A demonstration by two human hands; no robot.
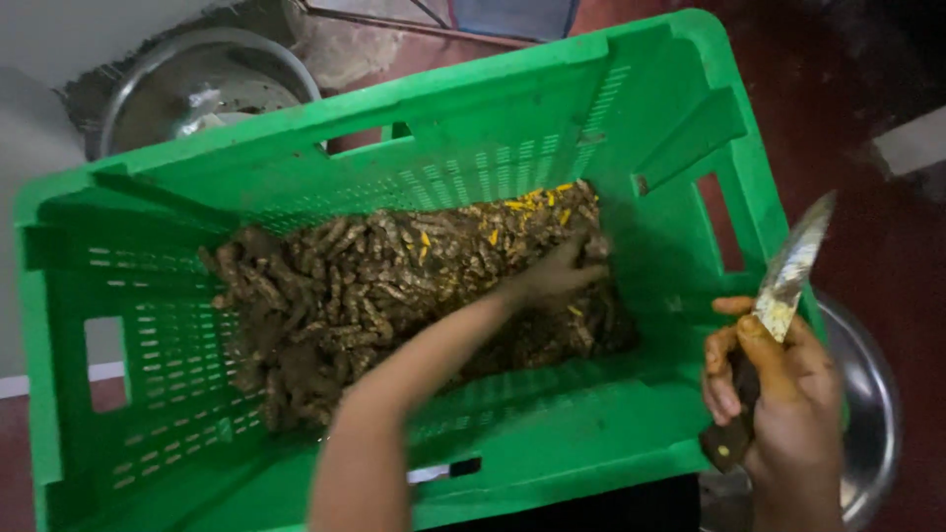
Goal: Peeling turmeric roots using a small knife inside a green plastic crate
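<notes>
- Green crate point(631, 177), slotted walls, holds a heap of muddy brown roots point(374, 286), some cut yellow
- Left hand point(557, 276) reaches into the heap, fingers curled loosely on the roots
- Right hand point(778, 394), grip closed round a knife point(778, 296), blade pointing up beside the crate

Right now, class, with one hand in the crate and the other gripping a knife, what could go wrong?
1. The right hand holds the knife blade up beside the green crate; a slip could cut the left arm reaching past.
2. The left hand digs among muddy roots; dirty fingers may grip poorly.
</notes>
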